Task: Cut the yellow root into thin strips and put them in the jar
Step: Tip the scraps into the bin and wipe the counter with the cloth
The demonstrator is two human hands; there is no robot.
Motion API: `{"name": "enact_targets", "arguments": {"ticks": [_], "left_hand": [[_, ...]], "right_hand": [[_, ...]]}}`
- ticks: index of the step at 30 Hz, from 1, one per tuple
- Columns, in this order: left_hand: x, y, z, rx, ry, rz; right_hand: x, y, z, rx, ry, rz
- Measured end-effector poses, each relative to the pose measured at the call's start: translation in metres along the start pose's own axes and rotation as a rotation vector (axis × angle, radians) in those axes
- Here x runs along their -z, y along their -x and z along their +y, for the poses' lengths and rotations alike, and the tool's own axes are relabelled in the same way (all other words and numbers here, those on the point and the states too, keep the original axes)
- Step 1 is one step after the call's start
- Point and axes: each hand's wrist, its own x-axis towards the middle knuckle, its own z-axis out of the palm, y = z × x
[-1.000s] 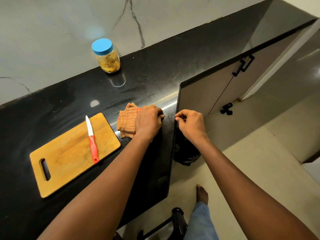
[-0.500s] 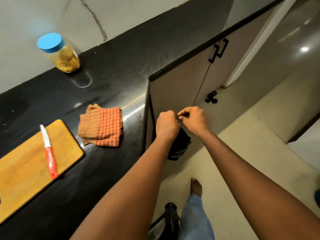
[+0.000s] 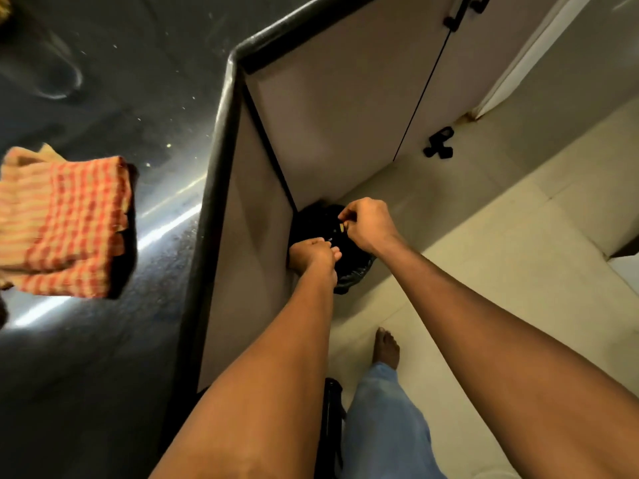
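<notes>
– Saw what, biggest first?
– Black counter (image 3: 103, 357) well left of the fingers, with a checked cloth (image 3: 65, 223) lying on it. Then a black bin bag (image 3: 354, 269) on the floor, just beneath the fingers.
– And the fingers?
– Curled on the left hand (image 3: 313, 254); could not tell whether gripping anything. Pinched a small yellow piece (image 3: 342, 227) at the tips of the right hand (image 3: 370, 224), above the bag.

Counted off the counter's corner: one left hand (image 3: 313, 254), one right hand (image 3: 369, 224), one yellow scrap (image 3: 342, 227), one black bag (image 3: 354, 269), one bare foot (image 3: 387, 347), two cabinet doors (image 3: 339, 98). On the counter's left edge: one checked cloth (image 3: 65, 223).
</notes>
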Motion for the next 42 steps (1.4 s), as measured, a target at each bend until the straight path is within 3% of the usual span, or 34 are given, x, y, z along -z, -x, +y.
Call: {"name": "enact_targets", "arguments": {"ticks": [3, 7, 11, 16, 22, 29, 36, 42], "left_hand": [[-0.002, -0.022, -0.005, 0.052, 0.038, 0.015], [0.002, -0.034, -0.009, -0.017, 0.030, 0.107], [0.012, -0.028, -0.011, -0.076, -0.015, 0.093], [0.020, -0.004, -0.006, -0.183, -0.231, 0.041], [0.034, 0.065, 0.034, -0.655, -0.788, -0.200], [0.074, 0.144, 0.105, -1.029, -0.877, -0.296], [0.177, 0.166, 0.175, -1.333, -0.898, -0.171], [0.291, 0.132, 0.202, -1.449, -0.950, 0.136]], "right_hand": [[-0.006, -0.016, 0.007, -0.006, 0.009, 0.015], [-0.006, -0.028, 0.014, 0.001, 0.004, 0.049], [-0.005, -0.020, 0.014, -0.013, -0.029, 0.074], [0.002, 0.004, -0.001, 0.018, -0.015, 0.103], [0.034, 0.051, -0.040, 0.079, -0.068, 0.187], [0.100, 0.097, -0.115, 0.098, -0.122, 0.365], [0.106, 0.131, -0.229, 0.353, -0.045, 0.420], [0.035, 0.173, -0.306, 0.679, 0.167, 0.205]]}}
